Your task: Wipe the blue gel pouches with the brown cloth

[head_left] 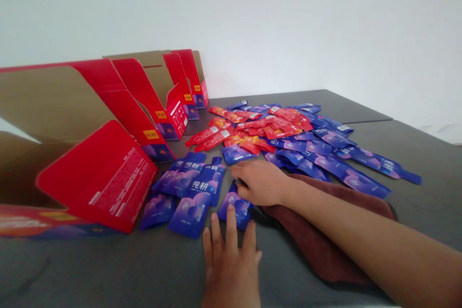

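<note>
My left hand (231,264) lies palm down on the table with its fingers spread. Its fingertips reach the lower edge of a blue-purple pouch (233,207). At the upper end of that same pouch, my right hand (262,183) has its fingers curled in, thumb and forefinger closing on it; the exact grip is partly hidden. To the left, several matching blue pouches with white lettering (191,207) overlap in a small group. A brown cloth (325,245) with a dark edge is spread under my right forearm.
Open red cardboard boxes (108,183) stand in a row along the left, flaps raised. Beyond my hands, a heap mixes red-orange pouches (281,122) with blue pouches (335,166). All rest on a dark grey table (426,211) by a white wall (288,24).
</note>
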Demonstrator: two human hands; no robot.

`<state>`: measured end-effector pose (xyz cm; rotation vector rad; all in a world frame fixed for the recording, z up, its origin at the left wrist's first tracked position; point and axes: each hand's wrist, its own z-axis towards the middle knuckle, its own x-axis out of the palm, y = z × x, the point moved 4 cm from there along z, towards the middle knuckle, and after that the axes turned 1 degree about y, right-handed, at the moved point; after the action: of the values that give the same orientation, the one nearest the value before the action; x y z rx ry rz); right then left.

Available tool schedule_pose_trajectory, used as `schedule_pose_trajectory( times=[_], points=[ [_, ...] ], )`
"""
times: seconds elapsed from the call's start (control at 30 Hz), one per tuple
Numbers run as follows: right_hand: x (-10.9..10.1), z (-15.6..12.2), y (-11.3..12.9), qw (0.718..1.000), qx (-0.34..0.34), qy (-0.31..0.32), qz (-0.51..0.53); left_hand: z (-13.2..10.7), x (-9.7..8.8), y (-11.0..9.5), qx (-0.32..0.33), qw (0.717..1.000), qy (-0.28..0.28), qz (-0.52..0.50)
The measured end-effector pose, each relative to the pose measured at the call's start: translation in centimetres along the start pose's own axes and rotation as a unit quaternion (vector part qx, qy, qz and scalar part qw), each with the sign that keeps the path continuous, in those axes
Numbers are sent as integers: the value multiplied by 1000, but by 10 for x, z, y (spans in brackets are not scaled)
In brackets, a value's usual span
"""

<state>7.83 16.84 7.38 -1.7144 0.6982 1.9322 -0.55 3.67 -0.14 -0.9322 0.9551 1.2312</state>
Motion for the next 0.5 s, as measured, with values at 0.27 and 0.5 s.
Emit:
schedule_pose_trajectory(
  times=[0.27,0.5],
  points=[
    [1,-5,18,987,-137,7,80,0,-4,-5,-20,1000,-14,-8],
    [2,0,9,999,-28,-7,23,-1,2,0,21,1000,-7,9]
  ],
)
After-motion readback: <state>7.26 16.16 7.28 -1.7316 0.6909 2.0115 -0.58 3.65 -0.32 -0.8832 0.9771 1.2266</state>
